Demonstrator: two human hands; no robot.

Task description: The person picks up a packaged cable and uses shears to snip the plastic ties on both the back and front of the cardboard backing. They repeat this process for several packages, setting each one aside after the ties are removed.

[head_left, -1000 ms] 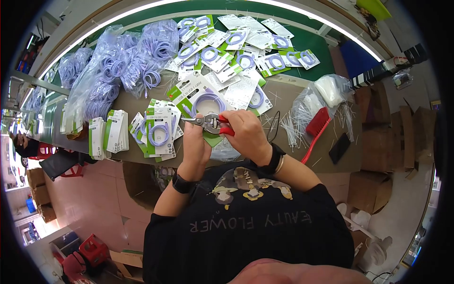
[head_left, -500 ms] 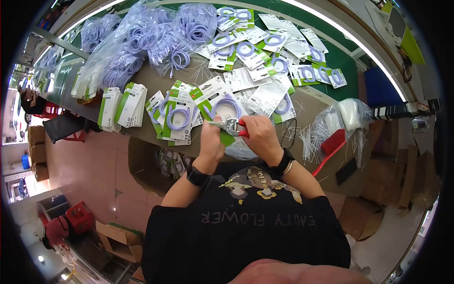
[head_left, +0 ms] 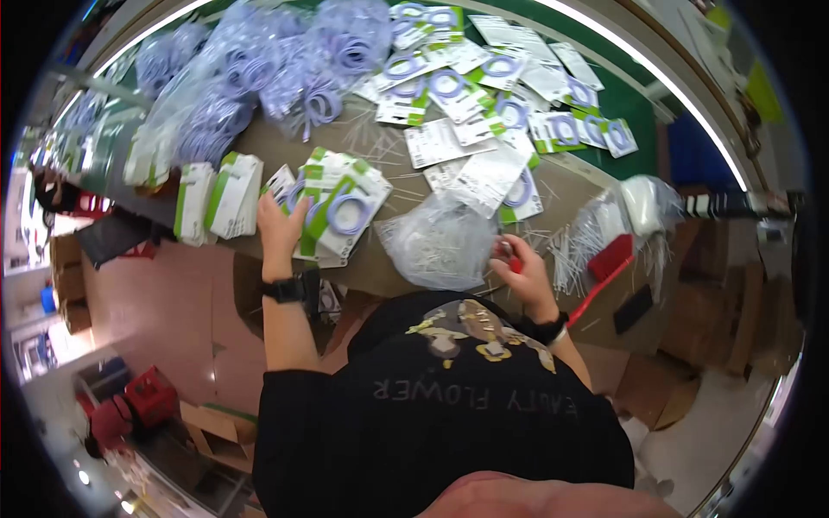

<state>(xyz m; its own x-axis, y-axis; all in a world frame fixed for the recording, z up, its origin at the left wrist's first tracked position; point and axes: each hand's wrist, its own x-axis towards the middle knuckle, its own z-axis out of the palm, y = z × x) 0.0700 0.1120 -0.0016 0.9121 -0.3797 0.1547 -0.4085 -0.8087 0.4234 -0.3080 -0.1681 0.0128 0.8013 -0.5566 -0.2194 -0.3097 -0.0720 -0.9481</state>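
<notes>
My left hand (head_left: pixel 282 226) reaches to the left side of a pile of cable cards (head_left: pixel 352 186), thumb and fingers apart around one card's lower end. White and green, these cards carry coiled lilac cables. My right hand (head_left: pixel 528 281) is closed around red-handled pliers (head_left: pixel 515 264), low over the table; the fingers partly hide the tool's jaws. Just left of it lies a clear plastic bag (head_left: pixel 436 246) with thin white strips in or under it. Upright stacks of packaging cards (head_left: pixel 233 197) stand left of my left hand.
Bagged lilac cable coils (head_left: pixel 259 73) heap at the back left. Many carded cables (head_left: pixel 449 86) spread across the back right. A red brush (head_left: pixel 611 257), loose white ties (head_left: pixel 566 259) and a black block (head_left: pixel 633 309) lie at right. A cardboard box (head_left: pixel 216 436) stands on the floor.
The carded cable that both hands worked on has left them, and the pile at left looks wider. My left hand moved left to the pile; my right hand lowered rightward with the pliers.
</notes>
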